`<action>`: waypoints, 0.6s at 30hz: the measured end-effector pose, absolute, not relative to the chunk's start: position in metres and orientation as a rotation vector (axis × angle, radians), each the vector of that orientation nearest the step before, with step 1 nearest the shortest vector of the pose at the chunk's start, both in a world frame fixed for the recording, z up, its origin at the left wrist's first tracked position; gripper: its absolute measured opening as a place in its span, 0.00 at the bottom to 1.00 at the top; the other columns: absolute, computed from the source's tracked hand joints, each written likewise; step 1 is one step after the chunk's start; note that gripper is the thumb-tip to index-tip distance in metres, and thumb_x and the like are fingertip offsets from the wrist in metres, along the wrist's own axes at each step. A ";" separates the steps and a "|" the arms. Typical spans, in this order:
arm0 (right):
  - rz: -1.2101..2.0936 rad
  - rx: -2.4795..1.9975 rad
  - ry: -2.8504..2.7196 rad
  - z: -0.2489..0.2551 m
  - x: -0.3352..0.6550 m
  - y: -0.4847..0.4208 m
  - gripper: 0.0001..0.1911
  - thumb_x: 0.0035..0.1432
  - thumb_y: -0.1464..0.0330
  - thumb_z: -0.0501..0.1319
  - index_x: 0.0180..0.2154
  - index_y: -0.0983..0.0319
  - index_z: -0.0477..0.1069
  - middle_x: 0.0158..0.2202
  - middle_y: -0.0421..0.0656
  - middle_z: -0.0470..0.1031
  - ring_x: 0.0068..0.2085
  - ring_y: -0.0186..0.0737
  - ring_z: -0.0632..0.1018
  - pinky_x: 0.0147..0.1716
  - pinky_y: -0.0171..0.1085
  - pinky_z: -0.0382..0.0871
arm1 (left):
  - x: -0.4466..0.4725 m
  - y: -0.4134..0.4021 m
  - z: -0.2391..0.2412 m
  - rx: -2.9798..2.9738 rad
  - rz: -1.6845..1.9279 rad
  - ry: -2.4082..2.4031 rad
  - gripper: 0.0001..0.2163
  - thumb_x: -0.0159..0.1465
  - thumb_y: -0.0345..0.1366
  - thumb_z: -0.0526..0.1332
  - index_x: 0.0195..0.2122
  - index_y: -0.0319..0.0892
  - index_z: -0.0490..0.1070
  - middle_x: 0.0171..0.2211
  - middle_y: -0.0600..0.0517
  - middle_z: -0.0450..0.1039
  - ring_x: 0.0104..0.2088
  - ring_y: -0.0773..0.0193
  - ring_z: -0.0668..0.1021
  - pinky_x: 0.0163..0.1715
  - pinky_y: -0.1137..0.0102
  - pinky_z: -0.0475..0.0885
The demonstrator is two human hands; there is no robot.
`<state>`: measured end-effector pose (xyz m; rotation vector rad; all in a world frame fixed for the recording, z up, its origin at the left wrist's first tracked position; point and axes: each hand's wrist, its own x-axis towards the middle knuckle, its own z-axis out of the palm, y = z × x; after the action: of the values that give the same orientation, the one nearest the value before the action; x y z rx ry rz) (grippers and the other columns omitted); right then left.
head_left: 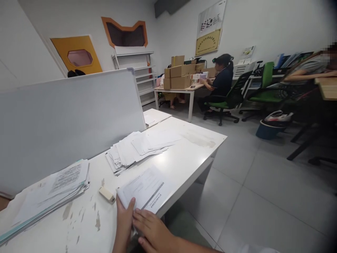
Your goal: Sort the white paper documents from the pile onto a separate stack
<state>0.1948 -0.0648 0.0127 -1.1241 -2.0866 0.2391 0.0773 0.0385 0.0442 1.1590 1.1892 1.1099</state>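
My left hand (125,214) is closed on the left edge of a thin stack of printed papers (147,186), thumb on top. The stack is held just over the near edge of the white table (181,158). Close against it, my right hand (151,226) has its fingers laid along the papers' near edge, touching them beside the left thumb. Part of that lower edge is hidden by my hands. A small cream-coloured block (106,195), its kind unclear, lies left of the papers. Beyond them spreads a loose pile of white papers (137,149).
A taller stack of papers (60,186) lies at the left. Behind it stands a grey-white divider panel (71,116). Across the room a person (222,80) sits at a table with cardboard boxes (180,77). Another person (308,70) is at the right, near a blue bin (270,130).
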 end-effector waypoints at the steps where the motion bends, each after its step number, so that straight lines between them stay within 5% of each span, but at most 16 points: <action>1: 0.194 -1.067 -2.086 0.014 0.198 -0.065 0.29 0.66 0.64 0.50 0.64 0.68 0.52 0.66 0.52 0.57 0.68 0.41 0.52 0.65 0.44 0.51 | 0.077 0.038 0.042 1.187 1.142 1.215 0.33 0.54 0.41 0.68 0.61 0.48 0.60 0.49 0.46 0.73 0.48 0.57 0.77 0.53 0.62 0.70; 6: -0.041 -1.178 -1.712 0.017 0.242 -0.044 0.29 0.65 0.69 0.51 0.65 0.60 0.50 0.65 0.50 0.59 0.67 0.43 0.55 0.65 0.51 0.49 | 0.075 0.037 0.036 1.034 1.318 1.304 0.33 0.53 0.43 0.68 0.60 0.47 0.61 0.50 0.44 0.73 0.44 0.54 0.79 0.45 0.59 0.75; 11: 0.383 -1.328 -1.090 0.026 0.309 0.010 0.45 0.58 0.49 0.58 0.68 0.57 0.41 0.70 0.52 0.43 0.69 0.48 0.49 0.63 0.56 0.50 | 0.066 0.052 0.053 1.294 1.284 1.253 0.37 0.58 0.49 0.63 0.67 0.52 0.49 0.56 0.47 0.68 0.51 0.55 0.76 0.51 0.60 0.71; 14: 0.750 -1.104 -1.110 0.035 0.328 0.028 0.48 0.52 0.41 0.58 0.66 0.56 0.46 0.65 0.52 0.58 0.65 0.49 0.60 0.59 0.53 0.60 | 0.059 0.071 0.073 1.539 1.264 1.289 0.39 0.59 0.52 0.61 0.68 0.48 0.48 0.57 0.46 0.68 0.53 0.55 0.74 0.54 0.61 0.68; 18: 0.957 -0.967 -1.249 0.040 0.329 0.025 0.37 0.52 0.44 0.60 0.57 0.59 0.66 0.54 0.50 0.72 0.56 0.51 0.72 0.54 0.51 0.66 | 0.056 0.084 0.079 1.768 1.261 1.091 0.49 0.54 0.54 0.64 0.69 0.43 0.37 0.55 0.41 0.69 0.55 0.52 0.73 0.56 0.60 0.66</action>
<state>0.3289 0.0252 0.0399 -0.9672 -1.2491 0.9572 0.0563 0.0842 0.0787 1.7677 1.0911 1.2605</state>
